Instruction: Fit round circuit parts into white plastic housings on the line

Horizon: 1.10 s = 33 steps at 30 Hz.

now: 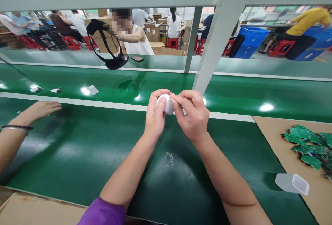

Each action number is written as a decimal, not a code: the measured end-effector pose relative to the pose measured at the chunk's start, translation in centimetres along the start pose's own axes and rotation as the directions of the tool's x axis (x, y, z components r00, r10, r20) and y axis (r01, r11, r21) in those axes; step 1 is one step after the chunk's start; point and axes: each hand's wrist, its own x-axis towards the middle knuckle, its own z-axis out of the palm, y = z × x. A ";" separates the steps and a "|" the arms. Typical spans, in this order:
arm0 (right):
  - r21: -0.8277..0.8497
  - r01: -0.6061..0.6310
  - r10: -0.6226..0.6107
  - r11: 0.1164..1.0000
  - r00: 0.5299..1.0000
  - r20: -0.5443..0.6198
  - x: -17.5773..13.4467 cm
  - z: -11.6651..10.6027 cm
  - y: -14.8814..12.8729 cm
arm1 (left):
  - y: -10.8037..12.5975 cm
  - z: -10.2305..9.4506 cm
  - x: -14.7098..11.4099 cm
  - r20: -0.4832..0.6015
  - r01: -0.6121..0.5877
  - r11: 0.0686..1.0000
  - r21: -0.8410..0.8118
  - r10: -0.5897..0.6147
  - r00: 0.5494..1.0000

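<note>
A small white rounded plastic housing [169,107] is held up above the near edge of the raised green strip. My left hand [153,118] is closed around it, thumb lying across its face. My right hand [194,117] is closed in a pinch, its thumb and fingertips meeting the housing's right edge; anything between those fingertips is hidden. Below on the green bench [103,173] lies a loose cluster of tiny whitish pieces [170,160].
Right, a white plastic cup-like shell [292,183] lies near green circuit boards [308,143] on cardboard [275,138]. Left, a co-worker's hand [43,110] reaches in. White parts [92,89] lie on the green strip. Opposite, a person holds a black headset [114,62]. A pale post [211,52] rises ahead.
</note>
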 end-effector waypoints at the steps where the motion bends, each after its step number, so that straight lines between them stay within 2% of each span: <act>1: 0.000 0.007 -0.007 1.000 1.000 -0.002 0.0 0.0 0.0 | 0.0 0.0 0.0 0.002 -0.012 1.000 0.001 0.012 1.000; 5: 0.022 0.027 -0.027 0.999 0.999 -0.023 -0.3 0.4 -0.3 | -0.1 -0.1 0.0 0.010 -0.080 0.997 -0.016 0.080 0.997; 9: 0.064 0.040 -0.036 0.997 0.997 -0.068 -0.6 0.9 -0.7 | -0.4 -0.1 -0.1 -0.022 -0.181 0.983 0.034 0.182 0.983; 12: 0.102 0.012 -0.003 0.995 0.995 -0.096 -0.7 0.9 -1.1 | -0.6 -0.1 -0.2 -0.035 -0.240 0.969 0.064 0.243 0.970; 16: 0.150 -0.050 0.064 0.987 0.993 -0.095 -0.5 0.7 -1.4 | -0.5 0.1 -0.4 -0.027 -0.261 0.962 0.077 0.263 0.964; 21: 0.200 -0.025 0.055 0.979 0.988 -0.146 -0.4 0.6 -1.4 | -0.5 0.2 -0.5 -0.022 -0.274 0.960 0.062 0.276 0.961; 26: 0.172 -0.096 0.115 0.980 0.988 -0.105 -0.1 0.2 -1.3 | -0.4 0.2 -0.5 -0.001 -0.296 0.952 0.079 0.297 0.955; 33: 0.152 -0.028 0.041 0.988 0.996 -0.081 0.2 -0.3 -0.7 | -0.3 0.1 -0.5 0.019 -0.317 0.945 0.083 0.317 0.948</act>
